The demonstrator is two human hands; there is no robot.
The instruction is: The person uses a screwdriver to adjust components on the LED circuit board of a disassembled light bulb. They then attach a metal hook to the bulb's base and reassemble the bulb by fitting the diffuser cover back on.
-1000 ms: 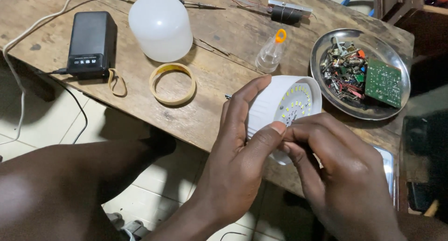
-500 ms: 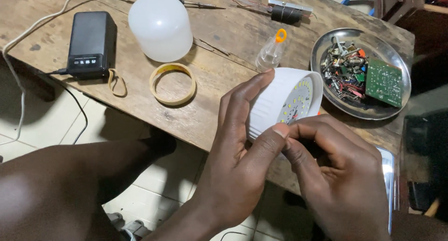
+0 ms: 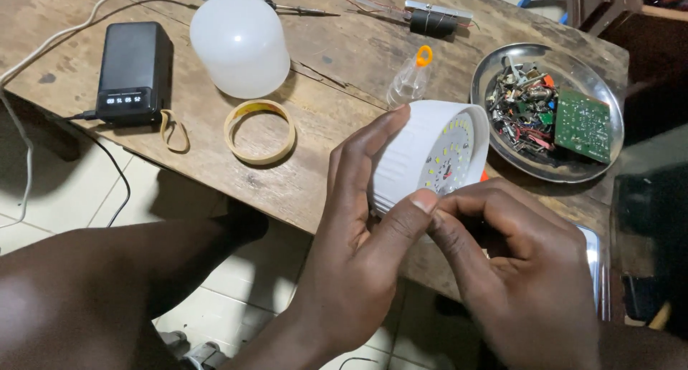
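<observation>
The white lamp housing [image 3: 419, 155], dome removed and its round LED board [image 3: 450, 159] exposed, sits at the centre of the frame, held above the near edge of the wooden table [image 3: 330, 62]. The left hand [image 3: 358, 248] grips it: fingers curl over the upper wall, thumb pressing the lower rim. The right hand [image 3: 516, 270] is pinched narrow at that same rim; what its fingertips hold cannot be told. The step in hand appears to be work at the board's edge; the next move likely calls for a steady housing and fine fingertip control. Upper left lie the detached white dome [image 3: 240, 44], a tape ring [image 3: 259, 131] and a black power unit [image 3: 135, 70]. At right, a metal dish [image 3: 548, 169] holds loose components and a green circuit board [image 3: 582, 125].
</observation>
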